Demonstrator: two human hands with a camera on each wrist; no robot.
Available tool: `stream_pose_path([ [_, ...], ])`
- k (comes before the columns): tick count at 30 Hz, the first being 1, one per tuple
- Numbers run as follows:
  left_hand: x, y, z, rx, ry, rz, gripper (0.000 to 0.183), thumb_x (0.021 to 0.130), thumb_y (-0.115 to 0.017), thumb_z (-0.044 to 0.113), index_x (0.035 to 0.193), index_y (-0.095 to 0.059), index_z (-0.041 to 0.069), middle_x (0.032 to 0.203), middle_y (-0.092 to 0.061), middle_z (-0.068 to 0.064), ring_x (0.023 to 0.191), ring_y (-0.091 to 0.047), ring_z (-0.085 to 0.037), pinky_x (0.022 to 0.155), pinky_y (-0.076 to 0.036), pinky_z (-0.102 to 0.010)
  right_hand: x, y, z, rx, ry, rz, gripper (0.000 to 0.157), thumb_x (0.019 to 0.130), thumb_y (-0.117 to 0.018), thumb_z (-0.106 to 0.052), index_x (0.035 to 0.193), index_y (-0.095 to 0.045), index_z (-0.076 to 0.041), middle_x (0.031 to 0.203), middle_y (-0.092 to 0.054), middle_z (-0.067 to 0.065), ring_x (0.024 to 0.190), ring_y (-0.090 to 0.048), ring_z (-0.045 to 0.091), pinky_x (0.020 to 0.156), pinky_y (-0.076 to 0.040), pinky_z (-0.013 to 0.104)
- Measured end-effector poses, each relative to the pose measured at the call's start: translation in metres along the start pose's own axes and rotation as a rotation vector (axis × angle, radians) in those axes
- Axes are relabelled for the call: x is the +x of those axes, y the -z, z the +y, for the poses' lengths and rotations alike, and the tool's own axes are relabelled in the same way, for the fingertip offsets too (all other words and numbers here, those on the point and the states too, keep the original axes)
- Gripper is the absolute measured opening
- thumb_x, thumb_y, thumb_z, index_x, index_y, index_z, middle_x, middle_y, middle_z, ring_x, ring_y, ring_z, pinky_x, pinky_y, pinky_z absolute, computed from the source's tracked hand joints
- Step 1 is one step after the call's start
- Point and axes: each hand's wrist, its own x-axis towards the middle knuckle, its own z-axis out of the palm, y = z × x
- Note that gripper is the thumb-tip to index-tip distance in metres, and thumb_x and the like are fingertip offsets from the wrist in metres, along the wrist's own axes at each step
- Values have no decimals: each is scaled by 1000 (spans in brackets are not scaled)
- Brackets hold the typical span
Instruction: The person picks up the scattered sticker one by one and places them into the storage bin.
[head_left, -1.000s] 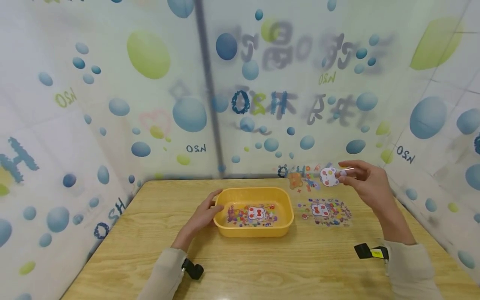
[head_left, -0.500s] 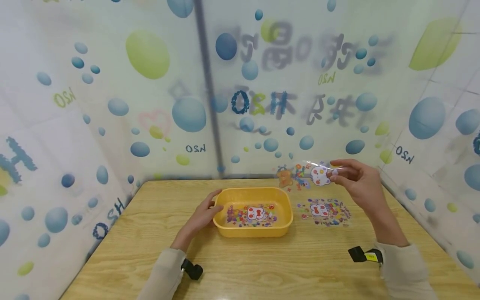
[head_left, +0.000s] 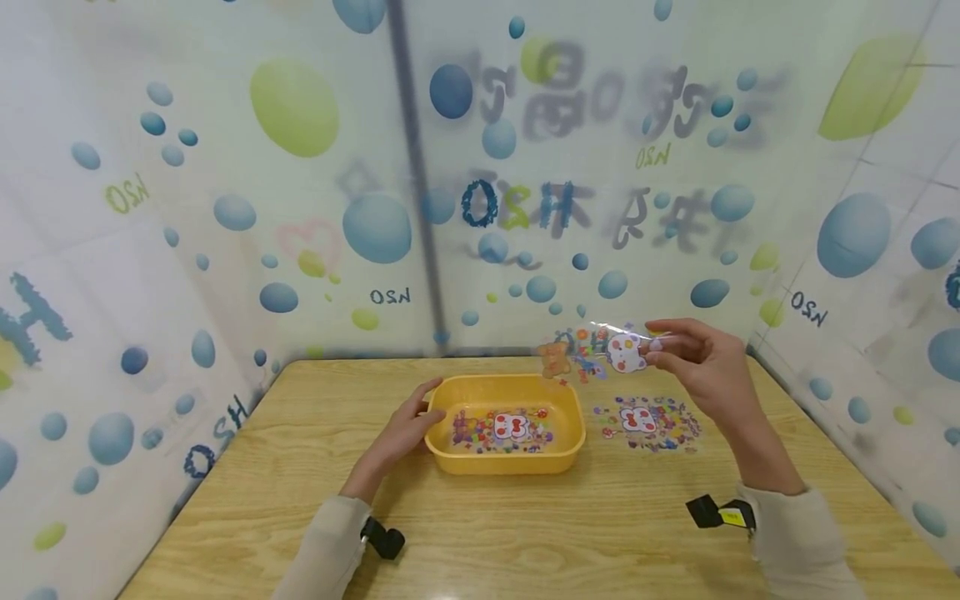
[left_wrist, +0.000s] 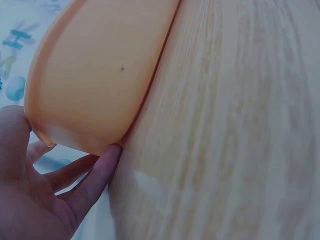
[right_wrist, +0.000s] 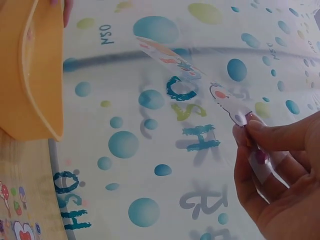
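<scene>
My left hand [head_left: 402,427] grips the left end of a yellow plastic basin [head_left: 504,463], thumb over the rim and fingers against the outer wall. In the left wrist view a fingertip [left_wrist: 111,154] reaches the basin's lower edge by the tabletop. A clear sticker sheet [head_left: 512,427] with a white rabbit and small colourful prints lies inside. My right hand [head_left: 708,367] pinches another transparent sticker sheet [head_left: 625,353] by its right end, between thumb and fingers. That sheet, printed with a bear and a white animal, hangs in the air above the table, right of the basin.
A third sticker sheet [head_left: 639,420], also with a rabbit, lies flat on the wooden table [head_left: 517,533] just right of the basin. A white curtain [head_left: 360,125] with blue and green dots encloses the table's back and sides.
My right hand has moved left with the sticker sheet, bringing the sheet's left end near the basin's back right corner. The left hand and basin have stayed in place.
</scene>
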Motion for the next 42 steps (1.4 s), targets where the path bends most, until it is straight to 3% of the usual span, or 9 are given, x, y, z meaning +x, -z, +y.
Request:
stream_pose_path([
  [9,2,-1,-1,-20,8,-7,54,97,-54,30,147,-33,38,130,-52,-17,106,-58,-29,73,-56,-34,-1,-6,0,12,-11,-17,30,87,-68,-5,117,-66,-8,87,-75,-2,81,-71,7,73,-56,21],
  [14,3,-1,-2,-24,1,-9,55,97,-54,29,147,-33,36,129,-52,-19,103,-59,-30,71,-57,-34,1,-11,-2,50,-4,-48,31,87,-68,-4,118,-65,-5,89,-75,-2,81,-72,10,73,-57,22],
  [31,0,2,-1,-8,-23,-5,55,97,-54,29,148,-33,34,136,-50,-17,114,-54,-32,77,-55,-37,3,-28,1,91,-12,-119,32,89,-66,-4,120,-62,1,92,-75,3,81,-71,11,73,-57,23],
  [42,2,1,-1,-24,-19,-4,54,98,-54,25,147,-34,35,131,-52,-19,108,-58,-31,72,-56,-35,2,-42,5,27,-73,-184,32,91,-65,-12,123,-63,-7,96,-73,12,80,-70,9,60,-53,21],
])
